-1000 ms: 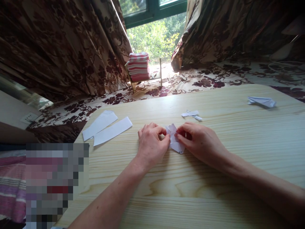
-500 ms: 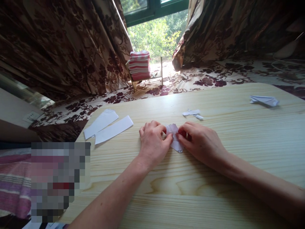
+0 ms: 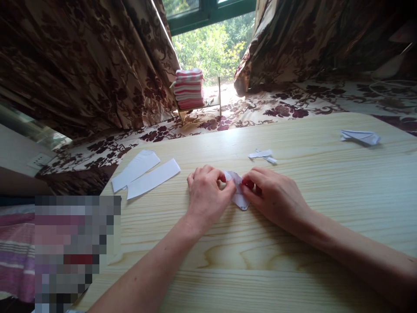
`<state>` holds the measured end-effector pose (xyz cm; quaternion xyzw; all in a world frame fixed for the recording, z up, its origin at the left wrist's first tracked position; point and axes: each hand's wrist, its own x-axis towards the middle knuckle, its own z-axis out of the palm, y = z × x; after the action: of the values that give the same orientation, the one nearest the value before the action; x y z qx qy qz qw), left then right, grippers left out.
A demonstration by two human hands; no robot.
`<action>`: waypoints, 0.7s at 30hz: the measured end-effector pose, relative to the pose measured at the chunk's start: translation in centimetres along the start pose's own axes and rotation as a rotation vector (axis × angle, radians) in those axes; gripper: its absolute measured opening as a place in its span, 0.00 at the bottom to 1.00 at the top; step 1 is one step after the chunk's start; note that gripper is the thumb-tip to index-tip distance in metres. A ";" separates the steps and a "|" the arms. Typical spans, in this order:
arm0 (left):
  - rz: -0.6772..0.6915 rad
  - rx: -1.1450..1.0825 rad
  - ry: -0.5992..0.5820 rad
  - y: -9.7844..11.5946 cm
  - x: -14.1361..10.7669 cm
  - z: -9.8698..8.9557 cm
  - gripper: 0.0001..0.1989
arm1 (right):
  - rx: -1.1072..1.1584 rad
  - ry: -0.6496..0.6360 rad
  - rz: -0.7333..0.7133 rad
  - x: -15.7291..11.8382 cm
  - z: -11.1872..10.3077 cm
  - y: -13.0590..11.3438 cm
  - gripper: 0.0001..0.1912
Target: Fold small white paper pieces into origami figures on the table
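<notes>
Between my two hands, just above the tabletop, is a small folded piece of white paper [image 3: 240, 200], with faint marks at its near tip. My left hand [image 3: 208, 191] pinches its left side between thumb and fingers. On the right side, my right hand [image 3: 270, 187] grips it, also with fingers and thumb closed. The fingertips hide part of the paper's middle and edges. Beyond my hands lie a few narrow paper scraps [image 3: 262, 154], crossing one another.
The pale wooden table [image 3: 293, 269] carries two white paper strips [image 3: 153, 179] at left and a folded paper piece [image 3: 361, 137] at far right. Behind it, a small rack holds stacked red-and-white cloths [image 3: 189, 89] before the window. Floral curtains [image 3: 124, 56] hang alongside. A blurred patch covers the lower left.
Both hands keep their pinch on the folded paper. The paper's upper part now looks tilted and narrower between the fingers. The whole view has shifted slightly.
</notes>
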<state>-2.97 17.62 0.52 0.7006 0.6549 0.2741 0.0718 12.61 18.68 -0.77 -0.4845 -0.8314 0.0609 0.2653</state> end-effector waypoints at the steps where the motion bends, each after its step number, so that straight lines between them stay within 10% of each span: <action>1: -0.002 0.015 -0.004 0.1 0.2 0.2 0.07 | 0.000 -0.001 0.002 0.0 0.0 0.0 0.06; 21: 0.136 0.061 0.001 -0.3 -1.3 -1.1 0.04 | -0.018 0.042 -0.031 -0.1 0.1 0.1 0.06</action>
<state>-3.76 16.18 0.93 0.7451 0.6139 0.2586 0.0313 12.70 18.66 -0.95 -0.4753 -0.8335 0.0390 0.2791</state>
